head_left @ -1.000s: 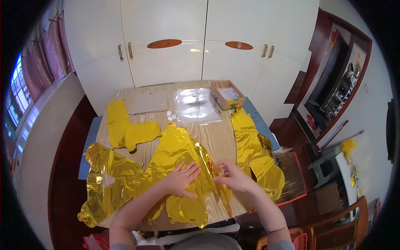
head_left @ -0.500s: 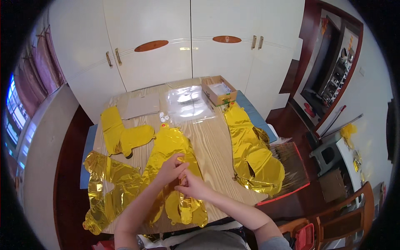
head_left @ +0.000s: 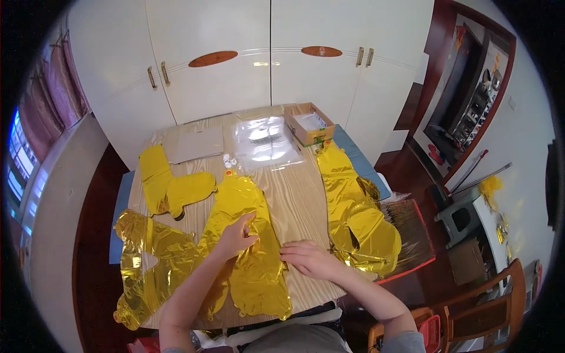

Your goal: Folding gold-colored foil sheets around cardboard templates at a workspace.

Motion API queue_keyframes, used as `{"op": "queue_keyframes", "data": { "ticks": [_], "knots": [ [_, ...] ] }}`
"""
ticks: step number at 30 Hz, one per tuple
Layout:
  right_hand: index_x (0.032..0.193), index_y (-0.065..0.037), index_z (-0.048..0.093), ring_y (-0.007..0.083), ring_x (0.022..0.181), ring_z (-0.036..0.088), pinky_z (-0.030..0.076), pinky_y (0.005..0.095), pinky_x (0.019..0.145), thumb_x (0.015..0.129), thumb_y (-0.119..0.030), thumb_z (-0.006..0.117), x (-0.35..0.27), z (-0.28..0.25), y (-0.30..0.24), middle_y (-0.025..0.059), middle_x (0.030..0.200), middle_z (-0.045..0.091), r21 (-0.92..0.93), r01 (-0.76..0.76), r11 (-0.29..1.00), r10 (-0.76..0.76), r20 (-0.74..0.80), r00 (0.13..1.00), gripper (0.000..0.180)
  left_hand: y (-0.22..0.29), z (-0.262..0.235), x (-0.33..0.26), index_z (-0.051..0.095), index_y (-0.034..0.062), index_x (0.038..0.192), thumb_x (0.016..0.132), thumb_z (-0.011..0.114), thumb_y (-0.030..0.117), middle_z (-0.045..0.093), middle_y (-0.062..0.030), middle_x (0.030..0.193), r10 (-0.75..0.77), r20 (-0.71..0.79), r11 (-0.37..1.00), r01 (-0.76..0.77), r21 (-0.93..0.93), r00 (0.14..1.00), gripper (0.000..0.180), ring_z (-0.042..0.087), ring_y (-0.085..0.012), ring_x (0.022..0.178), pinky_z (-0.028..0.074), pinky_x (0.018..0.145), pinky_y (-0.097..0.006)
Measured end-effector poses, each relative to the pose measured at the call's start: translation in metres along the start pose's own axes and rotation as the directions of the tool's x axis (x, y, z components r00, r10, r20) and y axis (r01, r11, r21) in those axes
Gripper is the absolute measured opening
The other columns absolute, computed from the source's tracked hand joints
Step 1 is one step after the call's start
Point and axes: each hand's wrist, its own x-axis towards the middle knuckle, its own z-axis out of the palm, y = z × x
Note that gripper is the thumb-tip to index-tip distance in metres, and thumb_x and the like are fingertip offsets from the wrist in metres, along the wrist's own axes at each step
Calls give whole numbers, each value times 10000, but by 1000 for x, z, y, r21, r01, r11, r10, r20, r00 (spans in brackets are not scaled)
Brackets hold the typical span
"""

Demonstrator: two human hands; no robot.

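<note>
**Gold foil balloon pressed flat under two hands**

Gold foil balloon [head_left: 250, 247], deflated and crinkled, lies lengthwise down the middle of the wooden table [head_left: 300, 194], its lower end reaching the near edge in front of the person.

The left hand [head_left: 235, 235] comes in from the lower edge on a bare forearm that slants up and to the right. It rests palm down on the balloon's middle, fingers stretched toward the right and slightly spread, thumb tucked near the foil's central crease. It is not closed around anything; it presses on the foil.

The right hand [head_left: 309, 259] enters from the lower right, forearm angled up and to the left. It lies palm down with fingers pointing left, fingertips at the balloon's right edge where foil meets bare wood. Whether the fingertips pinch the edge or only touch it cannot be told.

The two hands sit near each other, the left a little higher and farther in.

Around them lie more flat gold pieces: a crumpled sheet [head_left: 153, 253] at the left edge, a boot-like shape [head_left: 170, 188] beyond it, and a long piece [head_left: 353, 217] draped over the right side. Farther back sit a clear plastic bag [head_left: 262, 141], a grey card [head_left: 197, 144] and an open cardboard box [head_left: 309, 123], with white cupboard doors [head_left: 271, 53] behind the table.
</note>
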Motion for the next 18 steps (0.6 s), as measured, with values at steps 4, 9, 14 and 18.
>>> {"op": "queue_keyframes", "data": {
  "ticks": [4, 9, 14, 18],
  "knots": [
    [1141, -94, 672, 217, 1209, 569, 423, 385, 984, 826, -54, 625, -4, 3, 1, 58, 1200, 663, -11, -2, 1000, 3, 43, 999, 321, -1, 1, -1, 448, 108, 1417, 780, 747, 221, 559, -62, 746, 57, -13, 996, -56, 62, 998, 713, 565, -205, 662, 467, 645, -334],
    [1094, -68, 686, 204, 1213, 565, 412, 371, 1000, 817, -70, 626, -6, 6, 2, 49, 1188, 672, -25, 13, 1000, -11, 67, 998, 284, 3, -2, 0, 433, 89, 1424, 774, 733, 207, 563, -74, 731, 58, 9, 994, -59, 95, 998, 725, 578, -218, 670, 472, 645, -346],
    [1078, -61, 693, 192, 1202, 576, 411, 371, 1002, 816, -97, 637, -8, 3, 0, 51, 1181, 678, -15, -7, 1000, 8, 94, 996, 271, 7, -5, 1, 414, 96, 1443, 764, 729, 203, 592, -87, 728, 44, 38, 988, -49, 144, 998, 757, 604, -240, 682, 483, 650, -364],
    [1082, -59, 692, 189, 1201, 578, 408, 378, 1010, 819, -100, 632, -9, 2, -1, 57, 1185, 676, 11, -4, 1000, 3, 63, 998, 273, 7, -6, 1, 407, 110, 1453, 756, 729, 201, 603, -90, 736, 27, 34, 989, -32, 144, 999, 773, 607, -246, 684, 488, 657, -368]
  ]
}}
